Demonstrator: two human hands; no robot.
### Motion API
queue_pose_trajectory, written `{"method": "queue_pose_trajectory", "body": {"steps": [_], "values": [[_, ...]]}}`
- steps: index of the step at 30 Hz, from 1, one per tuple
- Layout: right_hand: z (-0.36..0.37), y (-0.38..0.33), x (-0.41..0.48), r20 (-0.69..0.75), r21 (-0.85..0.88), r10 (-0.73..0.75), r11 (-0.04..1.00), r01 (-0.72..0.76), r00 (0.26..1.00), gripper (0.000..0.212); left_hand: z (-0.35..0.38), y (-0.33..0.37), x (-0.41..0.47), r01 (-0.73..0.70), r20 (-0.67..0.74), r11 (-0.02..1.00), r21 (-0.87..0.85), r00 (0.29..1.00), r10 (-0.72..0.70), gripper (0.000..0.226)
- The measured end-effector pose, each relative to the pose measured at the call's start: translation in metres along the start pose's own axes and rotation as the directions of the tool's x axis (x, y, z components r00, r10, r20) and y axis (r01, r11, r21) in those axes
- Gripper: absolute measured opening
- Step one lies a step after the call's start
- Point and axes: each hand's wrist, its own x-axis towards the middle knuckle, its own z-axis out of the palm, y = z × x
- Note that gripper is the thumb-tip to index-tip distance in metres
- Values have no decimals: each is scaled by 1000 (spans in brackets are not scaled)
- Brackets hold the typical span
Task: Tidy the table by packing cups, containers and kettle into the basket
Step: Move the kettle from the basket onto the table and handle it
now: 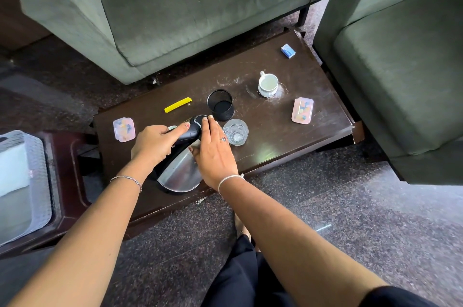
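Your left hand (155, 142) grips the kettle (180, 169) handle; your right hand (213, 151) rests flat against it. The basket (37, 156) holds nothing identifiable, and the teacup (268, 85), glass (235, 132), mesh cup (221, 105) and both containers (302, 110) remain unpacked.

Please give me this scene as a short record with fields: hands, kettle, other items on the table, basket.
left hand: grips the black handle of the kettle
right hand: rests on the kettle's top and side
steel kettle with black handle: on the dark wooden table, near edge
other items: black mesh cup, clear glass, white teacup, two pink lidded containers
white perforated basket: far left, off the table
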Motion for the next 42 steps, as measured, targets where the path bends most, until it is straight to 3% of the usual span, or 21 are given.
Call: {"method": "queue_pose_trajectory", "body": {"steps": [42], "values": [[10, 10, 1, -3, 28, 36, 999, -36, 999, 70, 7, 5, 2, -17, 25, 997, 75, 1000, 15, 62]]}}
